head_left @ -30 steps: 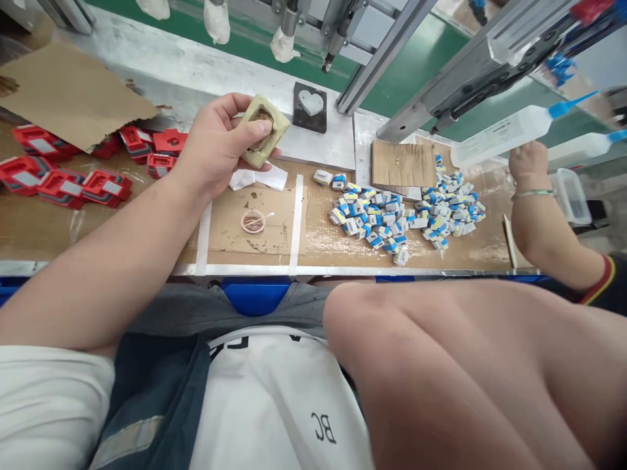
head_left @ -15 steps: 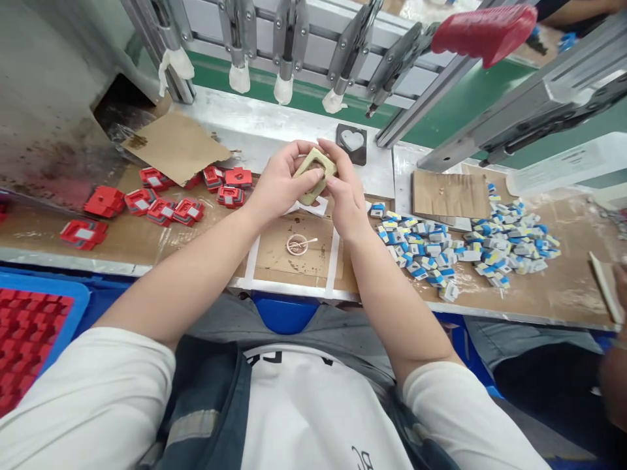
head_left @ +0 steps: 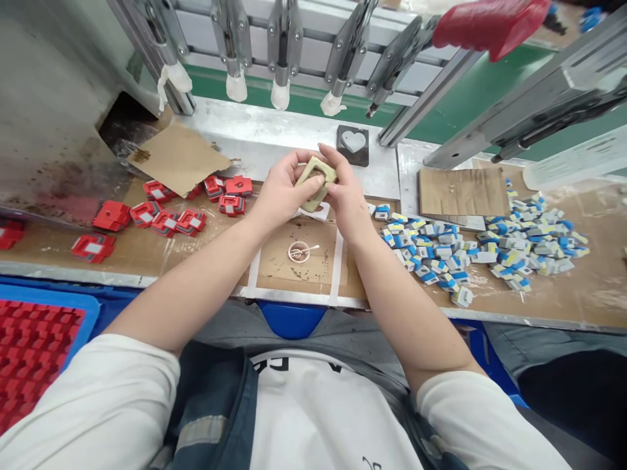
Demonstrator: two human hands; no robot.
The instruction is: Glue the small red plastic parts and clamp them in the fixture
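Between both hands, above the bench, is a pale yellow-green block with a recess in its face. My left hand wraps its left side, with the thumb pressed into the recess. My right hand grips the right edge with bent fingers; its index finger reaches over the top. What lies in the recess is hidden by the thumb. Below the hands, a small round dish with a thin white stick in it rests on a cardboard sheet. A white piece lies partly under the block.
Red blocks lie to the left, and a pile of blue-and-white blocks to the right. Toggle clamps hang above a metal ledge bearing a dark plate with a heart shape. A blue tray of red parts sits lower left.
The view has shifted slightly. Both hands keep hold of the block, in nearly the same pose. The other person's hand at the right edge has gone out of view.
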